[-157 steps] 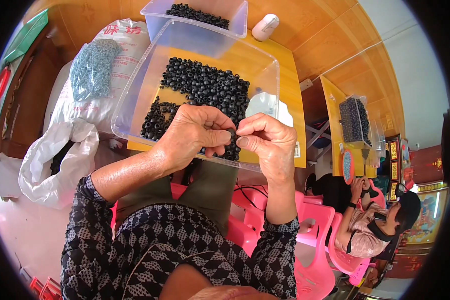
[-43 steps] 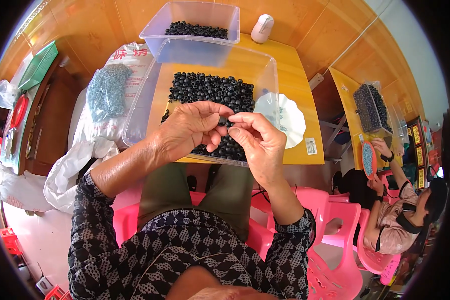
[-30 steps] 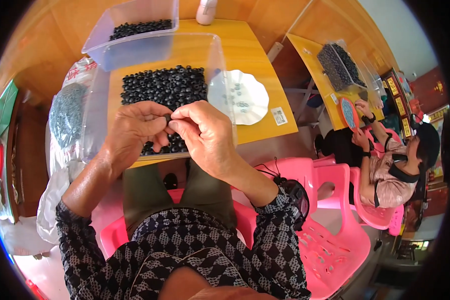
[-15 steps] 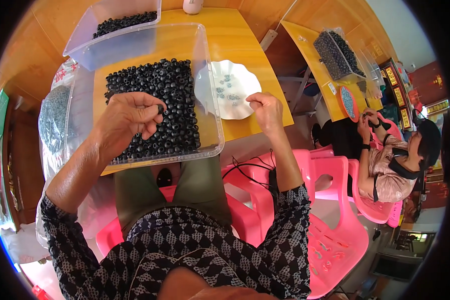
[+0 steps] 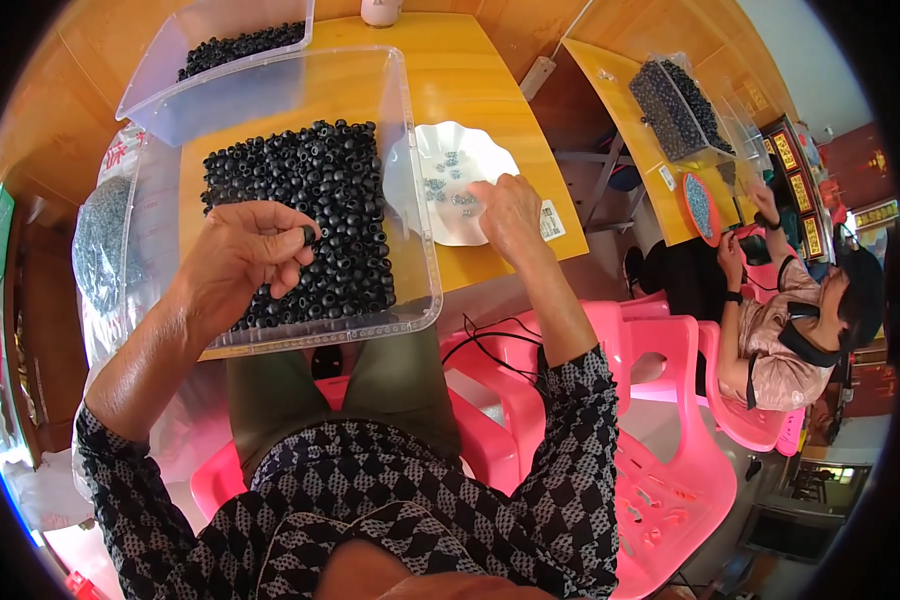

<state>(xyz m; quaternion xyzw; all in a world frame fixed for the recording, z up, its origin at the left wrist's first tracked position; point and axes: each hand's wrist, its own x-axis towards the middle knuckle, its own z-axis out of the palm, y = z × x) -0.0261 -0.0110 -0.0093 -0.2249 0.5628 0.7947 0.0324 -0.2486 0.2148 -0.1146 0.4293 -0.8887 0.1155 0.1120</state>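
Note:
A clear plastic bin (image 5: 415,180) on the yellow table holds a heap of small black ring-shaped parts (image 5: 310,210). My left hand (image 5: 240,260) hovers over the heap with its fingers curled around one black part. My right hand (image 5: 505,210) reaches to the white scalloped dish (image 5: 440,215) beside the bin, fingertips pinching among several small grey pieces (image 5: 445,185) that lie in it. Whether the fingertips hold a piece is hidden.
A second clear bin (image 5: 220,50) of black parts stands behind the first. Plastic bags (image 5: 105,250) of parts lie at the left. Pink plastic chairs (image 5: 670,470) stand at the right. A seated person (image 5: 790,310) works at another yellow table (image 5: 650,140) with its own bin.
My hands were together over the bin; they have parted. The right hand moved right to the white dish, the left stayed over the black parts. The view swung left.

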